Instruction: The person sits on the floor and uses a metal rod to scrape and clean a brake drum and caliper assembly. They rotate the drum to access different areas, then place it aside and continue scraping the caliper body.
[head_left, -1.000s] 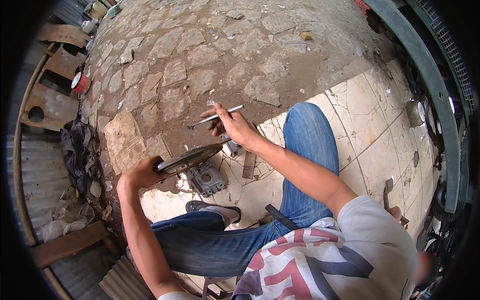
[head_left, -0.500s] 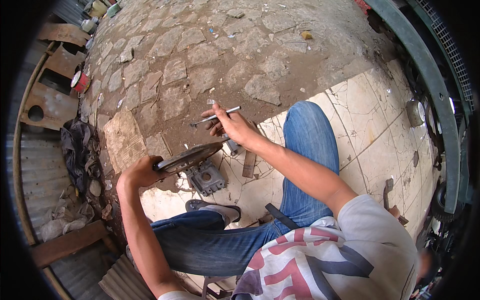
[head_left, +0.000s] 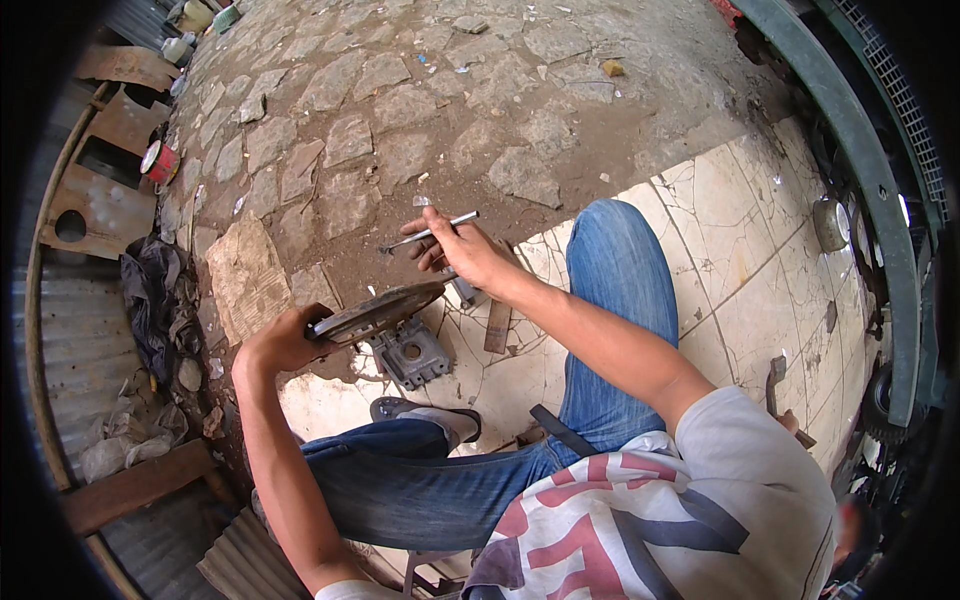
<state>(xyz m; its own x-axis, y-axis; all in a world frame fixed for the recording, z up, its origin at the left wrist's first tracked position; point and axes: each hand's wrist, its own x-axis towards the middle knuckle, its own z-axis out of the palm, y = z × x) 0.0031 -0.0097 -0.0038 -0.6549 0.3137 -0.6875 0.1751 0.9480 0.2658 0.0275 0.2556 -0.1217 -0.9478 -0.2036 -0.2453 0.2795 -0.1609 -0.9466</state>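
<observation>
My left hand point(head_left: 285, 340) grips the left edge of a dark round metal disc point(head_left: 385, 312), tilted and seen nearly edge-on. In my right hand point(head_left: 455, 250), above the disc's far right edge, is a slim silver-handled tool point(head_left: 440, 228), pinched between thumb and fingers. Its thin dark tip points left, apart from the disc; I cannot tell the exact kind of tip. Beneath the disc, a grey cast metal part point(head_left: 412, 357) with a round hole rests on the tiles, partly covered. A flat brownish bar point(head_left: 498, 327) and a small grey block point(head_left: 465, 292) lie beside it, under my right wrist.
Cracked cream tiles point(head_left: 740, 240) meet rough stone paving point(head_left: 400, 110) ahead. A flattened cardboard piece point(head_left: 248, 280), dark cloth point(head_left: 160, 300) and a red tin point(head_left: 160, 163) lie left, near corrugated sheet. A hammer point(head_left: 785, 395) lies right, near a green metal frame point(head_left: 850, 150).
Almost nothing differs. Both hands keep their hold on the disc and the slim tool, with only tiny shifts in position.
</observation>
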